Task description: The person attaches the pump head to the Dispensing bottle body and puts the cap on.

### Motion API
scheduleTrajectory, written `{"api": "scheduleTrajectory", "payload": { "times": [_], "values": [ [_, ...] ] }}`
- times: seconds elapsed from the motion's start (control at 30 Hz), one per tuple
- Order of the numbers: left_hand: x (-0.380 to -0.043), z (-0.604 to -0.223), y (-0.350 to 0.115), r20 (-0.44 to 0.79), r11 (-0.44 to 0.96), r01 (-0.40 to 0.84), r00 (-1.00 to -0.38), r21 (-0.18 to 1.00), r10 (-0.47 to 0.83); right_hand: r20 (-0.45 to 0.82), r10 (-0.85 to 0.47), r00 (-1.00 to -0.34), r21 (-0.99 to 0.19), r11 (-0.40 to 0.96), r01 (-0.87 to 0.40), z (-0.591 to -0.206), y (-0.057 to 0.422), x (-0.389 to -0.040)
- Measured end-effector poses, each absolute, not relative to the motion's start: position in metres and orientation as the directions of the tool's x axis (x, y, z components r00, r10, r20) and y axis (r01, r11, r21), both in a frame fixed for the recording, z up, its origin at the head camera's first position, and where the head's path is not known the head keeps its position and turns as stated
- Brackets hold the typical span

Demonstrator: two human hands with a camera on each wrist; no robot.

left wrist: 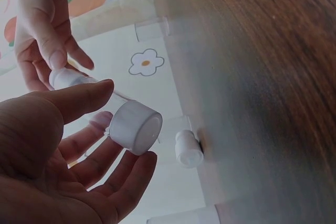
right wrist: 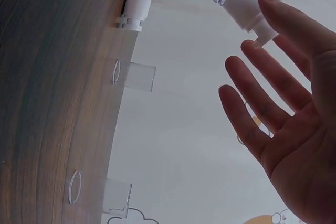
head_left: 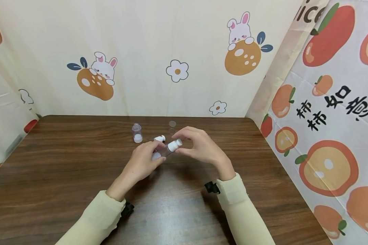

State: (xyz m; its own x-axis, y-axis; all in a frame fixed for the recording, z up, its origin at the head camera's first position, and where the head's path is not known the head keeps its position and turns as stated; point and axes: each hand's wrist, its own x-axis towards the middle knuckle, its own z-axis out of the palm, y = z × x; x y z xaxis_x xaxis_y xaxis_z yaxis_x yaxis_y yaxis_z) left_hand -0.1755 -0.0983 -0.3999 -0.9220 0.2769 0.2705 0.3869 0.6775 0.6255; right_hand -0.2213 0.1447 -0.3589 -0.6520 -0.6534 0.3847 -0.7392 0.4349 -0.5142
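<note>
A small clear pump bottle [head_left: 163, 152] with a white pump head [head_left: 174, 145] and a white base [left wrist: 136, 128] is tilted above the table. My left hand [head_left: 145, 156] grips its body between thumb and fingers, base toward the palm side. Close around the pump head is my right hand [head_left: 202, 146], its fingers spread and its thumb by the nozzle [right wrist: 264, 34]; whether it touches is hard to tell. Just behind the bottle, a loose white pump head [right wrist: 137, 9] lies on its side on the table.
Back left stands another clear bottle [head_left: 137, 132] with a white lower part. Two clear caps, a nearer one [right wrist: 139, 77] and a farther one [right wrist: 115, 198], stand toward the table's back edge. A printed curtain [head_left: 141, 85] hangs behind the brown wooden table [head_left: 79, 163].
</note>
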Motion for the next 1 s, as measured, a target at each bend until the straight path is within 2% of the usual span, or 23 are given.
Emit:
{"api": "scheduleTrajectory", "payload": {
  "times": [0.47, 1.0],
  "values": [
    [-0.1757, -0.3998, -0.0980, 0.273, 0.680, 0.390, -0.921, 0.621, 0.279, 0.370, -0.680, -0.634, -0.506, 0.425, -0.751, -0.3604, 0.1420, -0.2224],
    [-0.1756, -0.3997, -0.0972, 0.270, 0.683, 0.387, -0.922, 0.619, 0.278, 0.346, -0.675, -0.651, -0.470, 0.476, -0.743, -0.3593, 0.1400, -0.2200]
  ]
}}
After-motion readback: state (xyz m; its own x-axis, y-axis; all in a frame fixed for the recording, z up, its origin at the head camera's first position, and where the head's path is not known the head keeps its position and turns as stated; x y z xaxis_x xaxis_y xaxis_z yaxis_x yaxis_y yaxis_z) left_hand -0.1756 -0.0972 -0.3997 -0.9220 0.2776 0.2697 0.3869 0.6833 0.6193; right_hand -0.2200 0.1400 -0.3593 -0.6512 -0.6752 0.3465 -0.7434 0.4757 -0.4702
